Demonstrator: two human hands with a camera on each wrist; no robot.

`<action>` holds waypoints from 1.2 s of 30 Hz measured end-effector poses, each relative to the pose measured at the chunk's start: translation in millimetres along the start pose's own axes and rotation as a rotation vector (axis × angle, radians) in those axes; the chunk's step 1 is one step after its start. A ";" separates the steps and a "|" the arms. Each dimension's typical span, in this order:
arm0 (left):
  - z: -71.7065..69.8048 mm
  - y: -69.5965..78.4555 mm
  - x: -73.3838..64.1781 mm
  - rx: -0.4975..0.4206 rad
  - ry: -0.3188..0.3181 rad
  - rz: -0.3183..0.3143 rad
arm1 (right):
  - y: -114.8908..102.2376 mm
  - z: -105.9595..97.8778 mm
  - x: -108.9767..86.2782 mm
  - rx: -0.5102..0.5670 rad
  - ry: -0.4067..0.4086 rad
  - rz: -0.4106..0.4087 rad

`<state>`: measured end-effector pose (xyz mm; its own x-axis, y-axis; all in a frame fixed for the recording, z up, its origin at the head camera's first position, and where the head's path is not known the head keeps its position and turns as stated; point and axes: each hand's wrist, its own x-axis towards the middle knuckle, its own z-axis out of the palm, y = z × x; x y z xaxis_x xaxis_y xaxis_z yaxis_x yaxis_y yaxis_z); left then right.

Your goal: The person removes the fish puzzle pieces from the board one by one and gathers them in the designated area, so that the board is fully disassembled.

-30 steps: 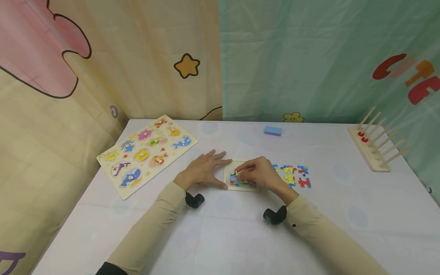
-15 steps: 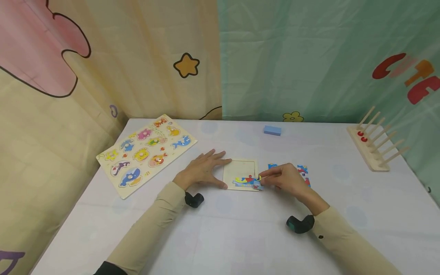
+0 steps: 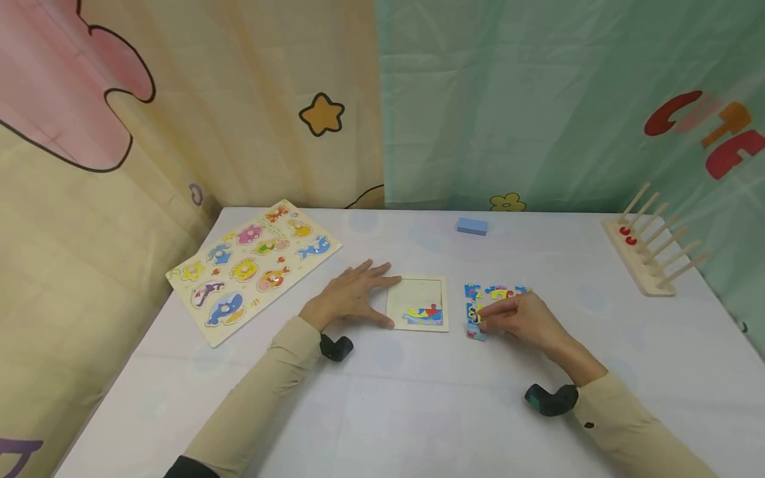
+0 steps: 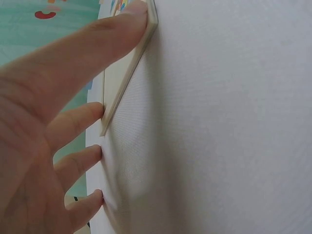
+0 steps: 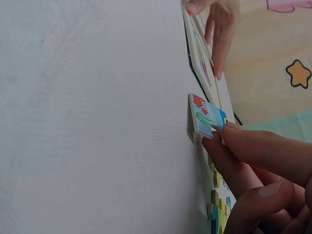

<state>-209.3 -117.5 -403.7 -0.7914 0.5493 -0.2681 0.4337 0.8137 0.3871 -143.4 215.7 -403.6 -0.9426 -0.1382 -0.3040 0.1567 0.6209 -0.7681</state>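
A small square wooden puzzle tray (image 3: pixel 418 292) lies mid-table, with joined blue, yellow and red jigsaw pieces (image 3: pixel 425 315) in its lower right part. My left hand (image 3: pixel 346 295) rests at the tray's left side, fingers spread, thumb (image 4: pixel 122 34) and index finger touching its edge. To the tray's right, my right hand (image 3: pixel 532 325) pinches a jigsaw piece (image 5: pixel 204 114) between thumb and finger. A red crab and green weed show on this piece, which is tilted in the right wrist view. Loose jigsaw pieces (image 3: pixel 472 292) lie beside and partly under the right hand, which hides some of them.
A wooden knob puzzle board (image 3: pixel 254 269) with sea animals lies at the left. At the back is a blue block (image 3: pixel 472 226). A wooden peg rack (image 3: pixel 639 259) with two red beads stands at the right. Curtains hang behind the table.
My right hand has moved right, from over the tray to beside the loose pieces, carrying a jigsaw piece out of the tray's area. My left hand has stayed at the tray's edge.
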 end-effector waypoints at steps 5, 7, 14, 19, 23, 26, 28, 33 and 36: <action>0.6 -0.2 -0.3 -0.003 0.003 0.001 | -0.1 -0.4 -1.6 -0.029 -0.012 -0.005; 0.4 0.0 -0.3 -0.001 0.001 -0.002 | -0.9 -0.3 -2.6 -0.059 -0.006 -0.011; 0.0 -0.7 -0.4 0.005 0.001 -0.007 | -4.5 3.6 -6.9 -0.177 0.054 -0.056; 0.2 -0.6 -0.6 -0.005 0.000 -0.007 | -6.0 6.3 -6.3 -0.212 0.077 -0.087; 0.9 -0.9 -0.2 -0.010 0.001 -0.005 | -6.9 7.8 -5.1 -0.225 0.075 -0.094; 1.5 -1.3 0.2 -0.009 0.000 -0.003 | -7.1 8.8 -5.0 -0.229 0.074 -0.090; 1.7 -1.5 0.5 -0.007 -0.001 -0.003 | -7.1 9.4 -5.2 -0.231 0.077 -0.089; 1.9 -1.9 0.0 -0.010 0.002 -0.003 | -7.1 10.2 -5.5 -0.234 0.075 -0.096; 2.2 -2.9 0.2 -0.012 0.003 0.000 | -8.1 9.1 -5.7 -0.244 0.076 -0.095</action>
<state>-209.7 -119.4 -406.8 -0.7930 0.5483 -0.2655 0.4281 0.8116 0.3975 -136.6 204.4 -400.8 -0.9706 -0.1518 -0.1870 -0.0002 0.7769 -0.6297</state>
